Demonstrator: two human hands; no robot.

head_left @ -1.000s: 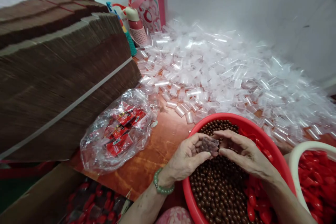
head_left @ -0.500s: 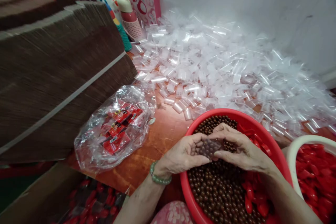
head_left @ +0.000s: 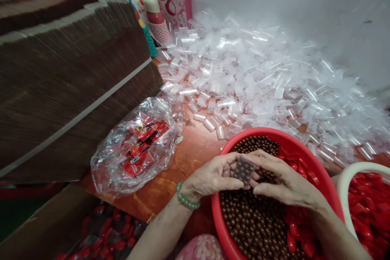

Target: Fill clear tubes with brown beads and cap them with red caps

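Note:
Over the red basin (head_left: 217, 215), my left hand (head_left: 217, 174) is closed on a small clear plastic case (head_left: 244, 170) filled with brown balls. The case rests on its fingers, with the thumb along the lower edge. My right hand (head_left: 280, 176) is cupped against the other side, thumb apart from the fingers. Its fingertips reach the case's edge and are partly hidden. Below both hands lie many loose brown balls (head_left: 252, 223), glossy and round. Red plastic pieces (head_left: 300, 166) lie along the basin's right side. A green bead bracelet (head_left: 186, 198) circles my left wrist.
Clear plastic sleeves (head_left: 243, 77) are heaped across the table (head_left: 195, 142). At left stand a strapped cardboard stack (head_left: 76, 69) and a clear bag (head_left: 103, 170) with red packets. A white tub (head_left: 344, 195) of red pieces is at right; a box (head_left: 36, 227) sits low left.
My right thumb has come off the case and my right hand has loosened. The case now shows more fully in my left hand. The whole view has shifted slightly.

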